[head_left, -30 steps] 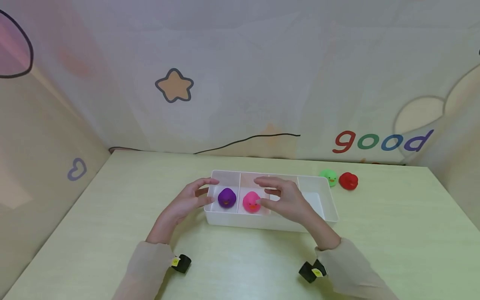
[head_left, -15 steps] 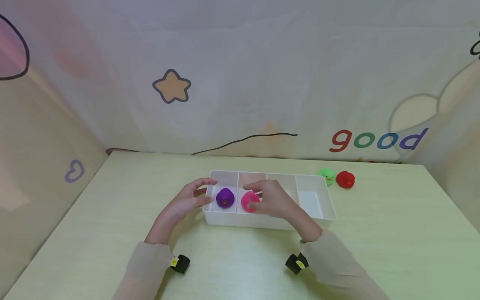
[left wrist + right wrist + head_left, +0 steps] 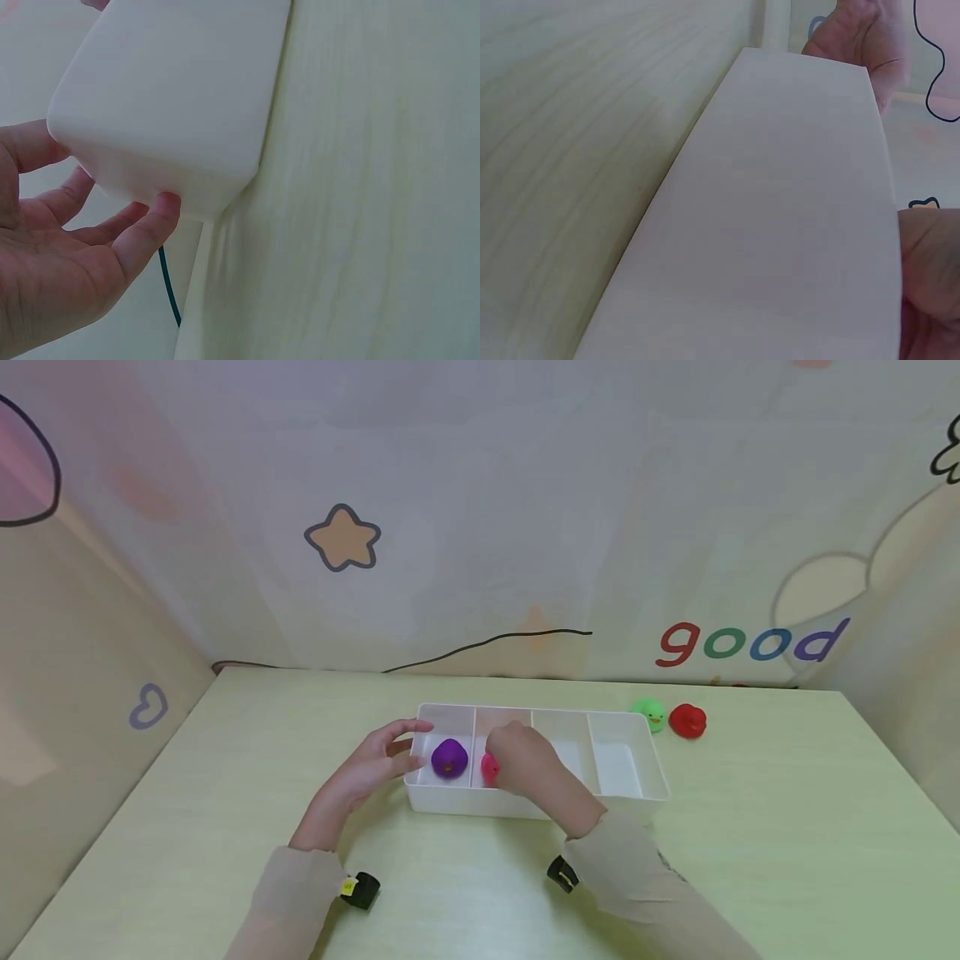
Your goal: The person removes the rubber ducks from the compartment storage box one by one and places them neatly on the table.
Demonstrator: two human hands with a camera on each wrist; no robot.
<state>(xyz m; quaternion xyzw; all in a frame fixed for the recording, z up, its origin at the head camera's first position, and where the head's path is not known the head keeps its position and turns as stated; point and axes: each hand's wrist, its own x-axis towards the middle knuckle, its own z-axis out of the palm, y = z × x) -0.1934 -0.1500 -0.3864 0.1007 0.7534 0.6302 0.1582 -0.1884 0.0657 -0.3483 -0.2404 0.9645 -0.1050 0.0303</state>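
A white divided storage box (image 3: 480,802) stands on the table. My left hand (image 3: 363,764) holds its left end, thumb and index finger at the rim; in the left wrist view the other fingers (image 3: 166,206) touch the end wall. A purple rubber duck (image 3: 450,759) sits in the leftmost compartment. In the compartment beside it, my right hand (image 3: 525,762) grips a pink rubber duck (image 3: 490,769), mostly hidden behind the hand. The right wrist view shows mainly the box's front wall (image 3: 765,210), with its fingertips hidden.
A green rubber duck (image 3: 649,715) and a red rubber duck (image 3: 687,721) sit on the table behind the box's right end. The two right compartments hold no duck. A printed cloth (image 3: 480,527) hangs behind the table (image 3: 780,827).
My right hand has moved left and closed round the pink duck, covering most of it. My left hand stays at the box's left end.
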